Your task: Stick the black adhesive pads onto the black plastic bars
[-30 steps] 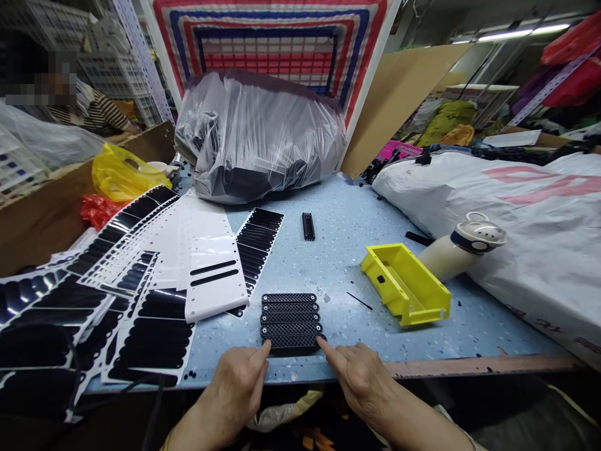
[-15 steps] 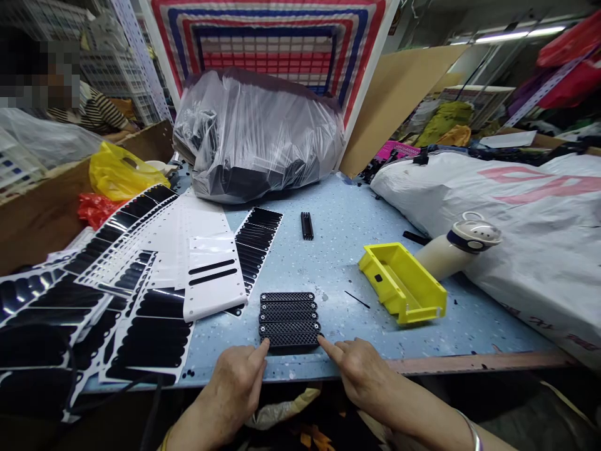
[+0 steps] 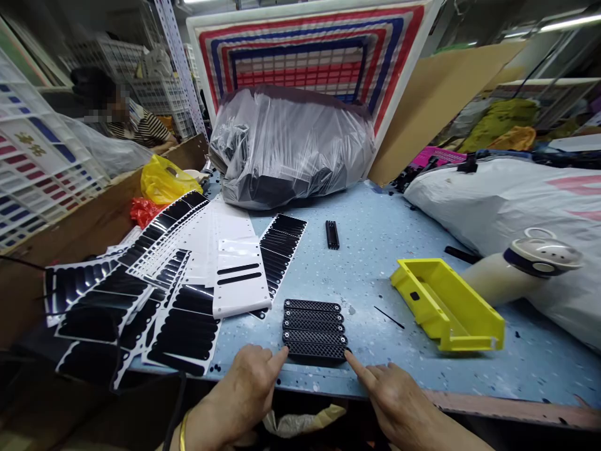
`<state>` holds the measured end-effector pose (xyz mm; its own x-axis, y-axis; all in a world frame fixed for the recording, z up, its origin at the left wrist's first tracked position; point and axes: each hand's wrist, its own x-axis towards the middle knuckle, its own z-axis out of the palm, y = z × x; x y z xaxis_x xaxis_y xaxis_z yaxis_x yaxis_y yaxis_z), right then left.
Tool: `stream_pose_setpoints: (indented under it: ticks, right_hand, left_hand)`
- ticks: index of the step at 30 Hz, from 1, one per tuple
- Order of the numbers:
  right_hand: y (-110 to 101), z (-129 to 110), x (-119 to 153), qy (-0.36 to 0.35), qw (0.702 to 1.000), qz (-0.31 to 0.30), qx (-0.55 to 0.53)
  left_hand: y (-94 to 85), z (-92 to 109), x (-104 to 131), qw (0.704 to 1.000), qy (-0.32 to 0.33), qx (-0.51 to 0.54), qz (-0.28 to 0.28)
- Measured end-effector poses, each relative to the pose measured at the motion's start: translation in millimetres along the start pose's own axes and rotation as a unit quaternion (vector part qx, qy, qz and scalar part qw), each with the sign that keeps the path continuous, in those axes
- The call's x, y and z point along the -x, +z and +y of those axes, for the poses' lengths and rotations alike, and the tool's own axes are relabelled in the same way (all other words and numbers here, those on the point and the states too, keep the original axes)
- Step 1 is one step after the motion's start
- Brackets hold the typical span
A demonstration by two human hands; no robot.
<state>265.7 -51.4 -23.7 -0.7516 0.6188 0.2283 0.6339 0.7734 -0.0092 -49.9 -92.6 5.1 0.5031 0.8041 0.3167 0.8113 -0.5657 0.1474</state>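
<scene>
Five black strips (image 3: 314, 327) with cross-hatched faces lie side by side in one block near the front edge of the blue speckled bench (image 3: 361, 275), with light round fittings at their ends. Two bare hands frame the block: one fingertip of the left hand (image 3: 251, 385) touches the left end of the nearest strip and one fingertip of the right hand (image 3: 397, 398) touches its right end. Each grip is apart, that fingertip held out from the rest and nothing clamped. One gold bangle (image 3: 183, 431) circles the left wrist. Farther back stands one small black bundle (image 3: 332, 235); to the right are one thin black rod (image 3: 389, 317), one yellow bin (image 3: 448, 304) and one tilted pale bottle (image 3: 498, 279) with a dark collar. Left of the block, overlapping white sheets (image 3: 237, 294) carry rows of black shapes, too many to count; the front sheet shows two long black bars. Red printing on the large white sack (image 3: 502, 200) is cut off, and the characters on the white crate (image 3: 32, 141) and the lettering on a pink item (image 3: 436, 156) are too small to read. One person in a striped top (image 3: 150, 129) is at the far left.
</scene>
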Motion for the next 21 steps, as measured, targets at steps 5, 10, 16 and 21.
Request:
stream_pose_setpoints:
  ticks: [5,10,16,21]
  right_hand:
    - [3.0,0.6,1.4,-0.009,1.000,-0.014,0.005]
    - [8.8,3.6,3.5,-0.021,1.000,-0.021,0.009]
    - [-2.6,-3.2,-5.6,-0.033,0.999,-0.010,0.036]
    - [-5.8,-4.6,-7.8,-0.044,0.998,-0.008,0.049]
  left_hand:
    - [10.9,-4.7,7.8,1.000,0.006,0.023,0.012]
    - [18.2,-4.8,10.3,0.999,-0.007,0.013,-0.036]
    - [-4.0,-1.6,-4.5,0.985,0.039,-0.071,-0.149]
    - [-27.9,-4.5,-16.2,0.963,0.089,-0.111,-0.230]
